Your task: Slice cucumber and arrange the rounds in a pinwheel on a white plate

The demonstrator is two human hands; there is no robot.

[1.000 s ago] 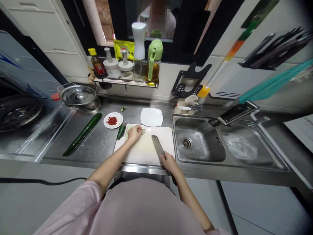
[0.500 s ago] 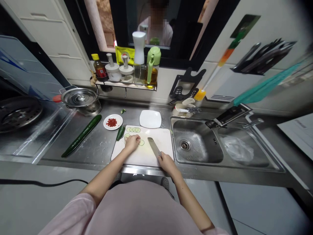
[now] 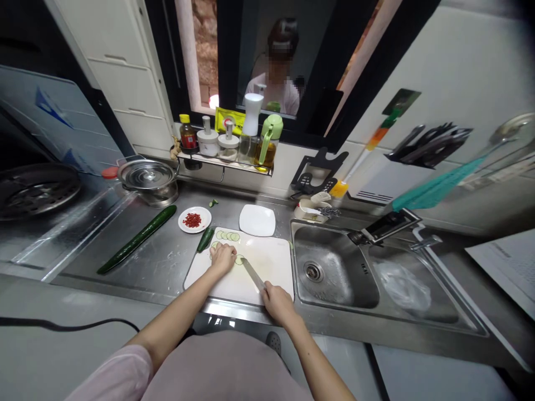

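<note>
On the white cutting board (image 3: 259, 278), my left hand (image 3: 223, 258) is low over the cucumber slices, fingers bent together; what they touch is too small to make out. My right hand (image 3: 278, 301) grips the handle of a knife (image 3: 253, 274), whose tip reaches a cucumber slice (image 3: 239, 259) beside my left hand. A row of thin slices (image 3: 228, 236) lies along the board's upper left. One cut cucumber piece (image 3: 205, 239) rests at the board's left edge. Farther left lies a whole cucumber (image 3: 137, 239).
A white plate of red pieces (image 3: 184, 221) and a square white plate (image 3: 257, 220) stand behind the board. The sink (image 3: 338, 267) is at the right, a lidded steel pot (image 3: 148, 177) at the left. Bottles line a wall rack (image 3: 225, 162).
The knife has moved left, its tip now at the slice beside my left hand. The camera view has tilted up, so the counter appears lower.
</note>
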